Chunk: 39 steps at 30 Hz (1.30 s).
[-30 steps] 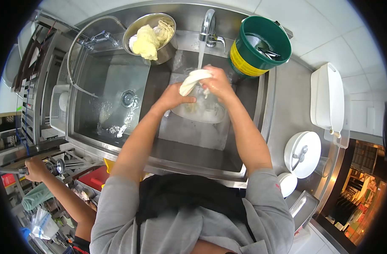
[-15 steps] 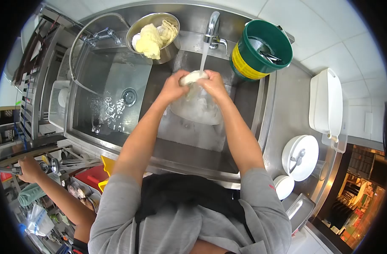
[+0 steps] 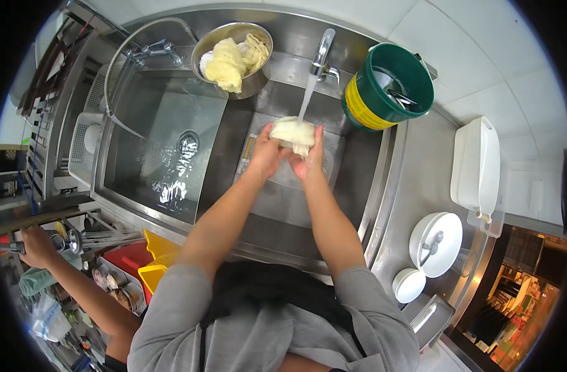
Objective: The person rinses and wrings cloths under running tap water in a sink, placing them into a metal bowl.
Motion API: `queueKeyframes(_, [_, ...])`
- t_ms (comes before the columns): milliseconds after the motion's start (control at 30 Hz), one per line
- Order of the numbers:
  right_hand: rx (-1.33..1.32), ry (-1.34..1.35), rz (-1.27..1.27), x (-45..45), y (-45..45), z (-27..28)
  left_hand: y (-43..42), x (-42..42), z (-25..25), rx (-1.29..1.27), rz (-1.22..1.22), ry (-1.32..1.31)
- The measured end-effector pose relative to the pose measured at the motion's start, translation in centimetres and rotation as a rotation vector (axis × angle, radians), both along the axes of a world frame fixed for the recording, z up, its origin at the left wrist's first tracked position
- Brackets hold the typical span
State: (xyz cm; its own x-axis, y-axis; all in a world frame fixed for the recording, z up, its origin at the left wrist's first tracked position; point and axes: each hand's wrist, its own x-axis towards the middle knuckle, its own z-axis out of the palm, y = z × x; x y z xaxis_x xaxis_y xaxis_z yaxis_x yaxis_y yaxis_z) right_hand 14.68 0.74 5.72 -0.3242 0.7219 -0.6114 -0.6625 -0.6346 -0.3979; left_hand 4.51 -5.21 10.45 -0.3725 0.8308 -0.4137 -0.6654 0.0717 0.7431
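A wet cream-coloured cloth (image 3: 294,132) is bunched up between my two hands, over the right basin of a steel sink (image 3: 277,220). My left hand (image 3: 266,154) holds its left side, and my right hand (image 3: 309,160) supports it from the right and below. Water runs from the faucet (image 3: 321,59) onto the cloth. Behind the basins, a metal pot (image 3: 252,85) holds more yellowish and white cloths (image 3: 226,65). Some fingertips are hidden by the cloth.
A green bucket (image 3: 400,77) with utensils stands at the back right. White bowls (image 3: 437,245) and a long white container (image 3: 474,164) are on the right counter. The left basin (image 3: 165,142) holds water. At lower left, another person's arm (image 3: 88,285) reaches over a rack.
The cloth went from a twisted strip to a compact bundle in both hands. My hands have moved lower in the basin, and my right hand has turned palm up beneath the cloth.
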Motion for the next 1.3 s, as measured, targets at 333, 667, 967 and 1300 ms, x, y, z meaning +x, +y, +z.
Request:
queueKeyframes(333, [0.843, -0.68, 0.173, 0.5, -4.4, 0.6, -0.6, -1.9, -5.2, -0.031, -0.249, -0.725])
queueKeyframes(667, [-0.094, 0.078, 0.278, 1.5, -3.7, 4.0, -3.0, 1.4, 1.4, 0.093, -0.127, 0.35])
queueKeyframes(967, [0.164, -0.169, 0.587, 3.5, -1.5, 6.4, -6.8, 4.2, 4.3, 0.181, 0.049, 0.988])
queueKeyframes(1300, [0.676, -0.37, 0.148, 1.1, -10.0, 6.1, -5.7, 2.4, -0.2, -0.128, 0.221, -0.398])
